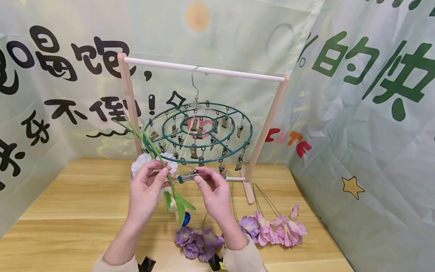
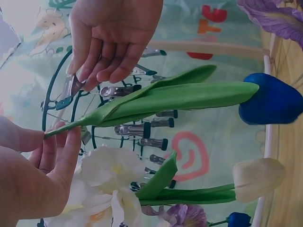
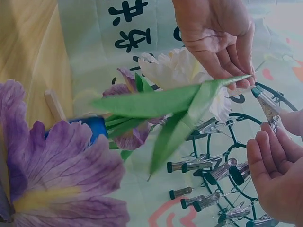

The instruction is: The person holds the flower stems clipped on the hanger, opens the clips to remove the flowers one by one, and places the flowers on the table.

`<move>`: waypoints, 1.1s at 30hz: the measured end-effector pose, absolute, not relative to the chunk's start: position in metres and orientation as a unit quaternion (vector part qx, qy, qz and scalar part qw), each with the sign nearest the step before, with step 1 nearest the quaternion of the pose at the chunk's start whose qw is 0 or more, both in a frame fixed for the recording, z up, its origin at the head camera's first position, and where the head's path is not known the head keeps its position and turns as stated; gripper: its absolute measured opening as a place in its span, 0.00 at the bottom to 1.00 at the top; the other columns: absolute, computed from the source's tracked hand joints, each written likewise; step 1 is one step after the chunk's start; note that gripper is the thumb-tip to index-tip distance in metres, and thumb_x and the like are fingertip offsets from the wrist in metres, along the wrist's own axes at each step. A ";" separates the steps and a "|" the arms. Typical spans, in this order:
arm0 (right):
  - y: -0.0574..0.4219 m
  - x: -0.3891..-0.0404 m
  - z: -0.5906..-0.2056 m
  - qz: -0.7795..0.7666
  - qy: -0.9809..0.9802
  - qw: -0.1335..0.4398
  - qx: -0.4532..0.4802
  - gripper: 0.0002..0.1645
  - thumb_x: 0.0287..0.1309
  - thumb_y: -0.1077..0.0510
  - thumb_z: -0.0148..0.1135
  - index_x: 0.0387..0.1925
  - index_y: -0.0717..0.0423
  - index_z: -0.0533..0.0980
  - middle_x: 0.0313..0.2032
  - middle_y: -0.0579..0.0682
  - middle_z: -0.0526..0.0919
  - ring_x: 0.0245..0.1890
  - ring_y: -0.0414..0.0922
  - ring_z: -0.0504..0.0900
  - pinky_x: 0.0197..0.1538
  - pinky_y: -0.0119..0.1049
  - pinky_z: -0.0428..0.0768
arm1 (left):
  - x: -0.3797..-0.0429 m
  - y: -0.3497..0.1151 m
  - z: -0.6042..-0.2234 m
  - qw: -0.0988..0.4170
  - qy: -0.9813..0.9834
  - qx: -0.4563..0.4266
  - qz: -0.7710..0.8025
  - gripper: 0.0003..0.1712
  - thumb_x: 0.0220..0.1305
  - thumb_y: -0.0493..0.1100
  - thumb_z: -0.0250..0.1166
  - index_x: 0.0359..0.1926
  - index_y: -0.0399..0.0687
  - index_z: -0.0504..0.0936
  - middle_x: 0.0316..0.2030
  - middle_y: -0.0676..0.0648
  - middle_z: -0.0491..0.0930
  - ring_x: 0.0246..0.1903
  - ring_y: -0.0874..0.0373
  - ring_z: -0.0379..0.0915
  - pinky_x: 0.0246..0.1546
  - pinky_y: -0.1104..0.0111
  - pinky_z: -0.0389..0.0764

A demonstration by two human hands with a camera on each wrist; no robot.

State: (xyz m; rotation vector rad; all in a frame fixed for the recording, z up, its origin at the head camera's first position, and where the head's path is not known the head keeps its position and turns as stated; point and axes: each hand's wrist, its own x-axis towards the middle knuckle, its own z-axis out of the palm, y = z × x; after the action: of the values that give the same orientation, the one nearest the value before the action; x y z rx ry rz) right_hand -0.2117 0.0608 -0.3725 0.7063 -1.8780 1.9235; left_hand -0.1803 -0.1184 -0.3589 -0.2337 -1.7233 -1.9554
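My left hand [image 1: 144, 192] pinches the green stem of a blue tulip [image 2: 272, 98], which points bloom-down with its leaves [image 2: 180, 97] below the fingers. With thumb and fingers, my right hand [image 1: 215, 192] holds a metal clip [image 1: 188, 176] with green tips. The stem's end is close to the clip tips, apart from them in the right wrist view. Above the hands, a green ring drying hanger [image 1: 242, 149] carries several more clips. Behind the left hand are white flowers [image 2: 106, 175], a white tulip [image 2: 258, 179] and a purple flower [image 2: 187, 216], bloom-down, at the hanger's left side.
The hanger hooks onto the white bar [image 1: 238, 71] of a wooden stand [image 1: 272, 124]. On the wooden table [image 1: 68, 211] lie purple flowers [image 1: 198, 241] near the front and pink flowers [image 1: 285, 228] at the right. Printed cloth [image 1: 374, 170] encloses the back and sides.
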 end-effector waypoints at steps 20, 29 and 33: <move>0.067 -0.211 -0.366 0.698 -0.661 0.150 0.230 0.14 0.66 0.69 0.66 0.52 0.69 0.82 0.45 0.64 0.84 0.45 0.41 0.84 0.54 0.32 0.83 | -0.167 -0.144 -0.356 0.203 -0.710 -0.106 -0.666 0.11 0.74 0.33 0.63 0.52 0.29 0.77 0.41 0.44 0.83 0.37 0.60 0.84 0.37 0.66 0.89; 0.069 -0.214 -0.369 0.695 -0.663 0.157 0.231 0.14 0.66 0.69 0.66 0.52 0.69 0.82 0.44 0.63 0.84 0.44 0.40 0.83 0.52 0.30 0.83 | -0.160 -0.166 -0.358 0.168 -0.776 -0.134 -0.593 0.10 0.73 0.34 0.64 0.52 0.34 0.80 0.40 0.39 0.84 0.37 0.61 0.83 0.33 0.66 0.87; 0.070 -0.215 -0.368 0.695 -0.660 0.160 0.236 0.15 0.65 0.70 0.67 0.52 0.69 0.82 0.44 0.63 0.84 0.44 0.40 0.83 0.52 0.31 0.83 | -0.158 -0.174 -0.357 0.140 -0.803 -0.141 -0.562 0.10 0.73 0.34 0.64 0.53 0.36 0.81 0.41 0.42 0.85 0.37 0.62 0.82 0.34 0.67 0.87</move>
State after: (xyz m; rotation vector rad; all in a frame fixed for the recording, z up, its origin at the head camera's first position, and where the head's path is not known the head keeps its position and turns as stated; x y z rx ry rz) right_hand -0.2148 0.0696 -0.3681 0.6734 -1.8857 1.9848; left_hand -0.1580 -0.1735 -0.3574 -0.4082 -2.3194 -1.6235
